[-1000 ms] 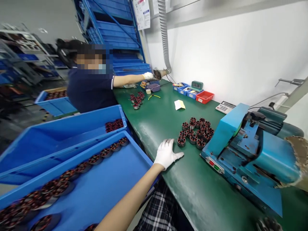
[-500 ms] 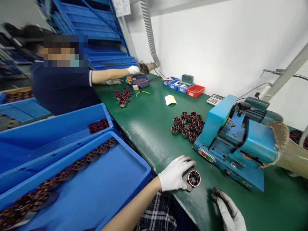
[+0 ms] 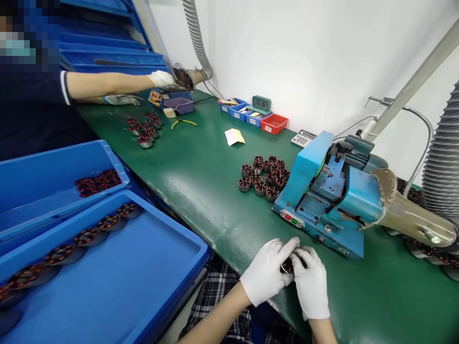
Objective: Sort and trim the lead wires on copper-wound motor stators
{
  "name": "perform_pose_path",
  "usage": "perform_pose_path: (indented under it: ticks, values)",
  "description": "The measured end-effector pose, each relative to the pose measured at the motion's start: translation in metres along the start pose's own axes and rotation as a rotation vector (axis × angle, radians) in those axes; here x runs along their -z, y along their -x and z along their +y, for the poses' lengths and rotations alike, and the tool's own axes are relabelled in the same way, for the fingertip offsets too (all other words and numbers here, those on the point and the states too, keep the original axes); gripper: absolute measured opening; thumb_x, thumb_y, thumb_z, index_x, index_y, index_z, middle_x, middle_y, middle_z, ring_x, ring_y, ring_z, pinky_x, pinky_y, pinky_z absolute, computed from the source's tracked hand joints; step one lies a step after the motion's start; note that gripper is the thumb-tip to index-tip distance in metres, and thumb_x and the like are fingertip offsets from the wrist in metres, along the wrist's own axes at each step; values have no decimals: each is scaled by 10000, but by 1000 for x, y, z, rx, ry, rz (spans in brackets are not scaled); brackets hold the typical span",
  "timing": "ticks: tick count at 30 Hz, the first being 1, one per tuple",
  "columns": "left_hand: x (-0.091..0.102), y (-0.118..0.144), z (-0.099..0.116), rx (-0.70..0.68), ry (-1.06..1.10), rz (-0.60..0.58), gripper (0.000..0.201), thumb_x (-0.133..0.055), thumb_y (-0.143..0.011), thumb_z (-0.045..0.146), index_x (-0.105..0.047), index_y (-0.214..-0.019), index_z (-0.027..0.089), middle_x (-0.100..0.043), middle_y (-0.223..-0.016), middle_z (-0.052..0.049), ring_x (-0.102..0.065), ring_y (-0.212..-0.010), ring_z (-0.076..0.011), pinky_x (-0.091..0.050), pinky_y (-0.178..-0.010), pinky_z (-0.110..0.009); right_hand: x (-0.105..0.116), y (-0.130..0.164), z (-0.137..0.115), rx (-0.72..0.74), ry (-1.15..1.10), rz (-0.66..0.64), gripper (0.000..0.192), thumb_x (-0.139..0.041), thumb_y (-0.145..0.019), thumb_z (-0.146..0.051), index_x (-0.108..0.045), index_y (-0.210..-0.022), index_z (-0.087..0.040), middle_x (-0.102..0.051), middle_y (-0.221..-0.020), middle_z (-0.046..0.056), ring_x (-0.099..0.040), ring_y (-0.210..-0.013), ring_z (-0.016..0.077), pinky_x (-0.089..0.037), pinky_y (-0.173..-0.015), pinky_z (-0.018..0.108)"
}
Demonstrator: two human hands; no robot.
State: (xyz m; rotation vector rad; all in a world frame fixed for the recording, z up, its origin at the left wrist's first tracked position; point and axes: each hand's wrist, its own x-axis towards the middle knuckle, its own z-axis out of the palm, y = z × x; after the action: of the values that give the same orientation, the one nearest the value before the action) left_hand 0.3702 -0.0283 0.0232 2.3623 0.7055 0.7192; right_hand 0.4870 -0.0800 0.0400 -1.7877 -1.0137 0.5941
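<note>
both gloved hands meet at the near edge of the green bench (image 3: 215,177). the left hand (image 3: 267,272) and right hand (image 3: 311,282) close their fingers around one wound motor stator (image 3: 288,265), pinched between them, mostly hidden, just before the blue machine (image 3: 322,196).

A long green workbench (image 3: 201,167) runs beside a plain white wall (image 3: 304,52). Blue shelving (image 3: 107,43) stands at the far end, and a ribbed grey duct hose (image 3: 195,33) hangs down the wall.
</note>
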Motion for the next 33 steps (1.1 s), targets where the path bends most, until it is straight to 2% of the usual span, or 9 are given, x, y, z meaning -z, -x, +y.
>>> perform_pose_path:
  ticks: [4, 9, 11, 16, 19, 23, 28, 30, 33]
  values:
    - [-4, 2, 7, 140, 7, 101, 778, -679, -626, 240, -295, -1296, 148, -563, -1043, -106, -530, -993, -282, -444, -885, -454, 7, 5, 1, -178, -304, 57, 157, -682, -647, -327, -710, -699, -182, -674, -748, 67, -620, -714, 198, -509, -692, 320]
    - [-6, 0, 13, 193, -66, 114, 725, -769, -527, 399, -469, -1130, 132, -554, -942, -97, -517, -964, -310, -422, -890, -491, 51, 2, -1, -261, -834, 369, 250, -800, -542, -349, -668, -704, -211, -664, -678, -9, -604, -598, 124, -521, -616, 269]
    - [-2, -2, 11, 171, -33, 99, 756, -761, -513, 438, -464, -1142, 142, -550, -948, -87, -522, -950, -299, -427, -886, -484, 59, 1, -2, -268, -731, 379, 267, -790, -563, -341, -671, -766, -215, -679, -736, -2, -615, -632, 128, -522, -627, 264]
    - [10, -4, 2, 30, 106, -98, 765, -678, -634, 276, -319, -1300, 164, -580, -1058, -82, -546, -976, -260, -448, -898, -418, 28, 6, -2, -201, -95, -81, 328, -727, -597, -316, -693, -901, -198, -668, -918, 75, -628, -790, 221, -510, -742, 348]
    - [7, -1, 0, 24, 81, -97, 762, -631, -640, 171, -280, -1315, 155, -578, -1077, -97, -546, -991, -263, -443, -903, -425, 4, 11, -3, -37, 131, -48, 183, -586, -711, -315, -713, -802, -221, -639, -888, 72, -604, -776, 213, -485, -749, 357]
    - [-2, 4, 5, 44, -7, -9, 759, -638, -690, 240, -234, -1328, 168, -558, -1059, -102, -542, -975, -267, -439, -883, -453, 13, 9, -7, -128, -143, 28, 161, -626, -709, -325, -711, -748, -193, -655, -786, 65, -595, -733, 195, -481, -713, 337]
    - [-1, 1, 9, 104, -12, 51, 787, -724, -617, 369, -325, -1260, 152, -560, -925, -74, -551, -874, -259, -465, -814, -435, 61, -3, -16, -250, -819, 388, 218, -787, -561, -306, -675, -725, -217, -663, -689, -25, -586, -594, 107, -494, -602, 239]
    - [4, -1, 7, 83, 54, 35, 862, -744, -582, 382, -297, -1278, 137, -566, -995, -93, -546, -924, -263, -454, -853, -431, 63, -3, -15, -283, -701, 311, 265, -803, -540, -277, -687, -768, -207, -681, -732, -6, -608, -626, 122, -501, -616, 241]
    - [11, -2, 3, 45, 130, -84, 870, -725, -607, 336, -262, -1317, 140, -550, -1145, -118, -521, -1048, -269, -426, -925, -421, 42, 4, -3, -302, -340, -35, 319, -777, -573, -283, -704, -866, -182, -695, -872, 63, -637, -757, 193, -510, -713, 312]
